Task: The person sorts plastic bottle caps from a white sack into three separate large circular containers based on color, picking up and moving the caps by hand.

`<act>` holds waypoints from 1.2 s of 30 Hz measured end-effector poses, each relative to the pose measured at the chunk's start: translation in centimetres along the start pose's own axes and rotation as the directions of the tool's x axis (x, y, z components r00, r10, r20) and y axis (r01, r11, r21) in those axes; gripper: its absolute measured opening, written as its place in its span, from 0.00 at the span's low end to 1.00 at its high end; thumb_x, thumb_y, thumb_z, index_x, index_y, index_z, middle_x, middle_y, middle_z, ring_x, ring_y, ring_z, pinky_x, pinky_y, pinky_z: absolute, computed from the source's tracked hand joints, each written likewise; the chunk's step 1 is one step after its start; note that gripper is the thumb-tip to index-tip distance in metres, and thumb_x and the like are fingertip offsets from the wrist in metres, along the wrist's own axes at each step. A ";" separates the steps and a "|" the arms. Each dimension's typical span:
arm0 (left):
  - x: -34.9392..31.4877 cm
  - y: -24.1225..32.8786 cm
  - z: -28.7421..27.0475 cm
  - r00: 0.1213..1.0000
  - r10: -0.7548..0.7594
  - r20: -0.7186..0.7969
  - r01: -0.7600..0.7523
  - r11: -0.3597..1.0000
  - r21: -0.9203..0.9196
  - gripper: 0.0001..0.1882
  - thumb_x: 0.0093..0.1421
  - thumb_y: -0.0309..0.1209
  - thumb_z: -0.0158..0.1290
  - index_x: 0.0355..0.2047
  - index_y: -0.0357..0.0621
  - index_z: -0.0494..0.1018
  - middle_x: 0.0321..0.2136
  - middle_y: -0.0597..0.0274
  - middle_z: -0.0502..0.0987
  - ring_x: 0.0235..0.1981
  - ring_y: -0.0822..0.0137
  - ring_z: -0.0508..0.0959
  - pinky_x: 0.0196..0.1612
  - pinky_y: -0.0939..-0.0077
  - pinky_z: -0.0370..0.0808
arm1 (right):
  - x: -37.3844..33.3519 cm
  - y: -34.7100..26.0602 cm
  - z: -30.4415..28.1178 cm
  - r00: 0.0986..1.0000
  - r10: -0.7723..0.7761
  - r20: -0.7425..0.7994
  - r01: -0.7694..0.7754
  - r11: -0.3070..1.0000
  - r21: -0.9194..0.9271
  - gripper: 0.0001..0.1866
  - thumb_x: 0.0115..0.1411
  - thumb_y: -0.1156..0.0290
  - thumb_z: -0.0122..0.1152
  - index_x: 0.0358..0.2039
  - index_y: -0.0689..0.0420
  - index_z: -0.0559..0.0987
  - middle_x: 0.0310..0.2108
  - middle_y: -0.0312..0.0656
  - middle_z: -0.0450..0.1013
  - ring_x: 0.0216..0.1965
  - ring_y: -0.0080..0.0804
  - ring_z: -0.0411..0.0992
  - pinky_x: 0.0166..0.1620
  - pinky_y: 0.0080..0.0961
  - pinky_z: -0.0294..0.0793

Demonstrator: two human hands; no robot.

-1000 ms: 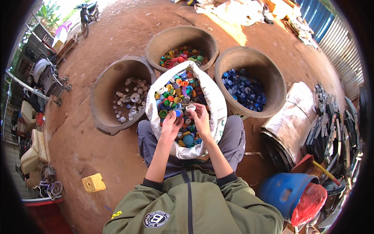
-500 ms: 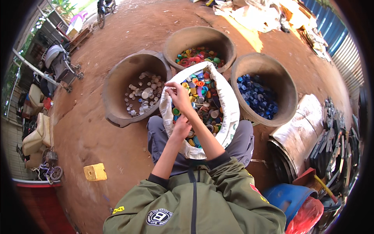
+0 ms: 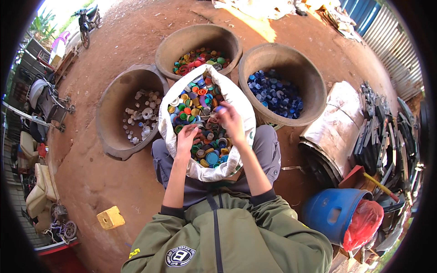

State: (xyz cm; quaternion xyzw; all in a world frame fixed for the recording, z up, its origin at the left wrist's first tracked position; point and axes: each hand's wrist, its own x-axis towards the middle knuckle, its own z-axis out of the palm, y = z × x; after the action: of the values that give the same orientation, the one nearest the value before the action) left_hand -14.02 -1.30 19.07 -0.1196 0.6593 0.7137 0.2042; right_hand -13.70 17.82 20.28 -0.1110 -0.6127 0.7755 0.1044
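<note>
A white sack [image 3: 246,107] full of mixed coloured bottle caps [image 3: 199,101] stands open between my knees. Over the right part of the heap, my right hand [image 3: 231,122] is slightly blurred, with a blue bottle cap [image 3: 220,109] at its fingertips. Lower and to the left, my left hand [image 3: 185,141] rests among the caps near the sack's left side. Its thumb and fingers are drawn together, and whatever is between them is too small to name.
Three wide clay-coloured tubs surround the sack: white caps in the left one [image 3: 107,104], red and green in the far one [image 3: 164,50], blue in the right one [image 3: 314,86]. A blue barrel [image 3: 318,211], rolled sheets [image 3: 334,127] and a yellow block [image 3: 110,218] lie around.
My right hand has moved from the sack's left rim to the right side of the heap, so my forearms no longer cross. The whole view has shifted, moving the tubs leftward.
</note>
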 end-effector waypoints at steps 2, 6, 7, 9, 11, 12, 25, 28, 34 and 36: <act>0.2 0.0 -0.4 1.000 0.023 0.013 -0.024 0.994 0.105 0.14 0.64 0.32 0.52 0.49 0.42 0.70 0.38 0.62 0.79 0.40 0.68 0.79 0.42 0.74 0.73 | 2.5 -0.7 -3.6 0.996 0.073 -0.042 -0.042 0.863 0.504 0.23 0.67 0.56 0.51 0.51 0.63 0.71 0.46 0.45 0.75 0.46 0.28 0.74 0.47 0.23 0.73; 0.8 -0.6 -0.9 0.997 0.048 0.060 -0.064 0.952 0.301 0.13 0.63 0.30 0.52 0.48 0.42 0.71 0.38 0.62 0.79 0.40 0.69 0.79 0.40 0.74 0.73 | 3.1 -1.8 -5.2 0.988 0.141 -0.070 -0.054 0.725 0.687 0.26 0.71 0.55 0.40 0.55 0.68 0.66 0.53 0.50 0.71 0.52 0.34 0.71 0.52 0.29 0.71; 1.2 -1.1 -0.8 0.994 0.074 0.078 -0.097 0.930 0.354 0.13 0.62 0.29 0.53 0.47 0.41 0.72 0.37 0.61 0.80 0.39 0.68 0.80 0.40 0.73 0.73 | 3.0 -0.9 -5.1 0.987 0.160 -0.011 -0.116 0.761 0.639 0.24 0.71 0.59 0.43 0.55 0.68 0.66 0.51 0.50 0.72 0.50 0.33 0.73 0.50 0.27 0.73; 1.9 -2.0 -0.6 0.980 0.152 0.132 -0.198 0.841 0.503 0.13 0.60 0.27 0.55 0.45 0.40 0.73 0.35 0.58 0.80 0.37 0.66 0.80 0.39 0.72 0.74 | 1.7 0.3 -3.6 0.988 0.122 0.099 -0.148 0.930 0.337 0.19 0.70 0.65 0.46 0.53 0.67 0.69 0.48 0.49 0.74 0.47 0.31 0.75 0.47 0.24 0.76; 2.2 -2.5 -0.3 0.946 0.238 0.219 -0.323 0.665 0.673 0.14 0.57 0.25 0.57 0.44 0.38 0.74 0.34 0.54 0.81 0.35 0.63 0.81 0.39 0.71 0.75 | 0.5 1.6 -2.3 0.961 0.113 0.252 -0.143 0.984 0.106 0.14 0.68 0.73 0.47 0.50 0.66 0.73 0.43 0.46 0.76 0.41 0.29 0.77 0.43 0.22 0.78; 2.1 -2.6 -0.1 0.938 0.226 0.262 -0.346 0.634 0.692 0.15 0.54 0.24 0.58 0.43 0.36 0.74 0.31 0.50 0.81 0.33 0.60 0.81 0.39 0.70 0.76 | 0.0 2.3 -1.9 0.943 0.134 0.304 -0.112 0.990 -0.090 0.14 0.65 0.74 0.50 0.48 0.66 0.74 0.42 0.49 0.77 0.39 0.33 0.78 0.42 0.25 0.79; 4.1 -3.5 0.5 0.835 -0.373 0.406 -0.362 0.184 0.914 0.44 0.56 0.61 0.50 0.62 0.39 0.60 0.60 0.36 0.61 0.61 0.39 0.62 0.62 0.58 0.62 | -1.6 7.6 -1.4 0.802 0.386 0.456 0.430 0.156 -0.889 0.18 0.51 0.64 0.63 0.37 0.66 0.77 0.31 0.58 0.76 0.37 0.55 0.77 0.40 0.44 0.77; 3.5 -1.9 0.4 0.769 -0.448 0.456 -0.390 0.236 0.890 0.53 0.53 0.68 0.49 0.63 0.32 0.56 0.57 0.35 0.63 0.59 0.43 0.65 0.60 0.59 0.62 | -1.4 7.9 -1.6 0.770 0.468 0.434 0.375 0.219 -0.901 0.25 0.52 0.60 0.63 0.44 0.66 0.73 0.35 0.59 0.76 0.40 0.57 0.75 0.44 0.44 0.76; 3.7 -3.0 -0.7 0.703 -0.390 0.595 -0.455 0.396 0.797 0.57 0.47 0.67 0.56 0.61 0.31 0.55 0.55 0.36 0.67 0.56 0.48 0.70 0.57 0.64 0.66 | -1.0 6.5 -0.5 0.703 0.594 0.392 0.252 0.307 -0.918 0.30 0.50 0.53 0.62 0.48 0.62 0.74 0.44 0.60 0.75 0.48 0.53 0.73 0.51 0.42 0.73; 3.8 -3.2 -0.9 0.754 -0.358 0.550 -0.419 0.383 0.823 0.51 0.50 0.62 0.58 0.60 0.32 0.58 0.52 0.38 0.71 0.53 0.49 0.72 0.55 0.64 0.68 | -0.9 6.5 -0.4 0.698 0.600 0.391 0.237 0.322 -0.917 0.33 0.51 0.50 0.59 0.52 0.61 0.72 0.44 0.61 0.74 0.48 0.54 0.73 0.52 0.42 0.72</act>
State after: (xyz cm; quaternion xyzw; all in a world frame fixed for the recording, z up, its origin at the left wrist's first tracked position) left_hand -16.07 -1.53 14.42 0.2863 0.8243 0.2183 0.4369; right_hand -12.91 16.44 13.85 0.0688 -0.9097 0.2676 -0.3099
